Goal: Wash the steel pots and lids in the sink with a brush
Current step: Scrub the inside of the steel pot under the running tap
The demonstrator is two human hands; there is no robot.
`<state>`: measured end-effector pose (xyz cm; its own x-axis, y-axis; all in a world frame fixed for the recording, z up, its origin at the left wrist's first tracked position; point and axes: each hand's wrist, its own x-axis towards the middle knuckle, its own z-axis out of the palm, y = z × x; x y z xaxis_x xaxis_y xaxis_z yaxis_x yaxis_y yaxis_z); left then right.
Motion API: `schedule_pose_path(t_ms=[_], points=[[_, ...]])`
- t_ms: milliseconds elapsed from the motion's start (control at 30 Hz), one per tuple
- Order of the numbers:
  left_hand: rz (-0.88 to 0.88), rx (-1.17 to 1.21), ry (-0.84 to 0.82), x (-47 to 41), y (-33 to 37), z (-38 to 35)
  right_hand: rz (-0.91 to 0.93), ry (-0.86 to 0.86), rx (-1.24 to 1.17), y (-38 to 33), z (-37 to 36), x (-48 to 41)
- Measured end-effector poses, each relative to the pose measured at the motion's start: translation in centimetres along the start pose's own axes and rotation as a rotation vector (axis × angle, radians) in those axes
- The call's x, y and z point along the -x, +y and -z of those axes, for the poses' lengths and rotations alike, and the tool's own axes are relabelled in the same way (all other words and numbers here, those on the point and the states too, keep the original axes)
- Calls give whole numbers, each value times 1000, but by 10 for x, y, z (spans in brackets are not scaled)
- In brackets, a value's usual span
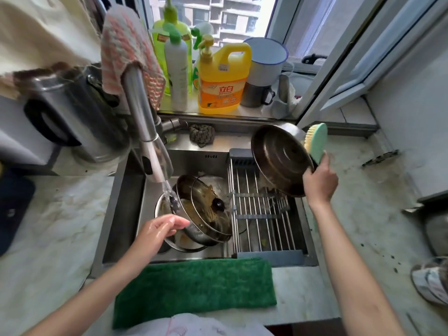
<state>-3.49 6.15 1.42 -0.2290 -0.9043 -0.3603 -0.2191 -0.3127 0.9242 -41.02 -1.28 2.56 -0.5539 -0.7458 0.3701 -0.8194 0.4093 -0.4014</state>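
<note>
My right hand (pixel 319 181) holds a steel lid (pixel 281 163) and a green brush (pixel 315 141) together in one closed grip above the drying rack (pixel 261 221). My left hand (pixel 160 229), fingers loosely apart, touches the soiled pots (pixel 201 214) in the sink (pixel 126 209) under running water (pixel 171 195).

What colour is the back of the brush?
Mint green, with pale bristles; the brush shows in the head view.

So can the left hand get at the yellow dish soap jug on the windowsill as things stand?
Probably yes. The left hand is empty, low over the dirty glass lids in the sink. The yellow dish soap jug stands at the sill's front edge, but the running steel faucet slants across the direct path, so it must go around.
</note>
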Motion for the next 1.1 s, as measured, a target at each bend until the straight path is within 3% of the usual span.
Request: schedule_pose_path(t_ms=[133,233,333,433,633,733,833,900,967,1033,1100], points=[[34,8,-1,1,-2,-2,552,97,17,18,3,3],[56,41,15,2,-6,-3,650,128,1,16,8,8],[76,47,32,-2,-9,-4,481,58,-111,-17,12,25],[178,117,22,-10,-7,-8,134,-84,-304,-61,19,39],[403,661,-22,-24,9,-10,-421,-664,-683,-96,-4,50],[419,786,-28,-22,17,-8,-458,-887,-719,-101,-13,65],[497,819,119,-20,20,-1,-297,-934,-635,-109,-17,69],[572,833,219,-18,20,9,-112,-762,-451,-114,-16,67],[613,811,279,-16,22,17,110,-599,-343,-120,-17,67],[609,770,310,-17,23,19,365,-617,-256,-133,-15,73],[566,705,348,-17,24,21,687,-512,-44,-139,-27,83]])
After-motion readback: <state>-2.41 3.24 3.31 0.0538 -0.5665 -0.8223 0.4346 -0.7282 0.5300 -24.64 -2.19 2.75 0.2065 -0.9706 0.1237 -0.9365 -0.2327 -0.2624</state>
